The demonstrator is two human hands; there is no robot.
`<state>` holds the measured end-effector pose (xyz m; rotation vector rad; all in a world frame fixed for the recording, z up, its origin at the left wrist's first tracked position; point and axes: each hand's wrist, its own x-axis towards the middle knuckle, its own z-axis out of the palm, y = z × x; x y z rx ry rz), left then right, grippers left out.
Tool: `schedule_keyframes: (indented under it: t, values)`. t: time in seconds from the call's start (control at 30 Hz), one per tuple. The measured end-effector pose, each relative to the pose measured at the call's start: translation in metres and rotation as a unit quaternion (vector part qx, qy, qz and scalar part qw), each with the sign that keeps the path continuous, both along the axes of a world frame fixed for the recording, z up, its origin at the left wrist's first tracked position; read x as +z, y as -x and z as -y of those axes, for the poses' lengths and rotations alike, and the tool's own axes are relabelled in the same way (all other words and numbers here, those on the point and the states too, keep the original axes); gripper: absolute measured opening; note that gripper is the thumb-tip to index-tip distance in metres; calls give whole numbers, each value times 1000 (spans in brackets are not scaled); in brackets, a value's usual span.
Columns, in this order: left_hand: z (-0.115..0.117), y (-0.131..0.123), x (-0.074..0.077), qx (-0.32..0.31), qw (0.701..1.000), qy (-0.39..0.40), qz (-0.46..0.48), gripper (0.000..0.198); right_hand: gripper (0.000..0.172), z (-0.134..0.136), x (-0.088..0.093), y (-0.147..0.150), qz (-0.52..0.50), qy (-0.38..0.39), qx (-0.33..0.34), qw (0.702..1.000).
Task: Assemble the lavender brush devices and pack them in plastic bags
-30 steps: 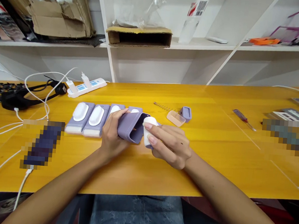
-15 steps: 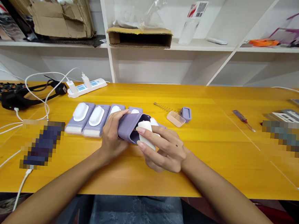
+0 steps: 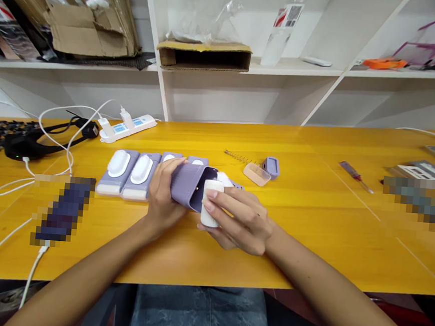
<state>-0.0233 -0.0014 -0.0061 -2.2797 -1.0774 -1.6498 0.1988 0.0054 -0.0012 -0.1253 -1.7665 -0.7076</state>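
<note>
My left hand (image 3: 164, 191) is closed round a hollow purple plastic housing (image 3: 184, 184), whose open end faces right. In my right hand (image 3: 245, 220) a white ribbed piece (image 3: 209, 218) is pinched between fingers and thumb, just in front of that opening. Whether the two parts touch, I cannot tell. White bristles (image 3: 224, 178) and a purple edge show behind my right fingers, mostly hidden. Several purple cases with white oval pads (image 3: 117, 164) lie in a row beyond my left hand. Farther back are a coil spring (image 3: 236, 157), a translucent shallow cup (image 3: 256, 174) and a small purple block (image 3: 272, 168).
A blurred-out dark device (image 3: 63, 211) with a white cable lies at left, near a power strip (image 3: 130, 128) and a black headset (image 3: 26, 143). A screwdriver (image 3: 355, 176) rests at right. White shelves behind hold a torn cardboard box (image 3: 88, 32) and a bottle (image 3: 282, 32).
The white ribbed piece has turned from tilted to nearly upright and shifted slightly off the housing's opening. My left hand keeps its hold on the housing.
</note>
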Motion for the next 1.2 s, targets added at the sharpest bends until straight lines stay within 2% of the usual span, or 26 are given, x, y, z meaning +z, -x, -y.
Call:
schedule_keyframes:
  t: [0.17, 0.3, 0.5, 0.6, 0.73, 0.8, 0.9, 1.03, 1.2]
  values:
    - [1, 0, 6, 1, 1000, -16, -10, 62, 11, -4, -3, 3, 9, -20, 30, 999]
    - [3, -1, 8, 4, 1000, -20, -24, 60, 22, -6, -5, 1, 4, -1, 42, 999]
    - [0, 0, 6, 17, 999, -23, -31, 62, 41, 4, 11, -1, 9, 50, 43, 998]
    - [-3, 2, 3, 29, 999, -21, -30, 69, 54, 8, 17, 3, -44, 101, 25, 994]
    - [-5, 2, 2, 31, 999, -23, -27, 72, 69, 8, 17, 7, -94, 235, 51, 966]
    - [-5, 2, 2, 26, 999, -24, -19, 66, 70, 6, 13, 7, -108, 272, 64, 954]
    - [-4, 1, 2, 26, 999, -20, -22, 62, 68, 3, 7, 6, -141, 286, 61, 946]
    - [-4, 3, 3, 37, 999, -16, -36, 66, 65, 5, 6, 5, -156, 284, 59, 944]
    - [-5, 3, 1, 43, 998, -20, -33, 75, 67, 18, 10, 12, -148, 346, 98, 921]
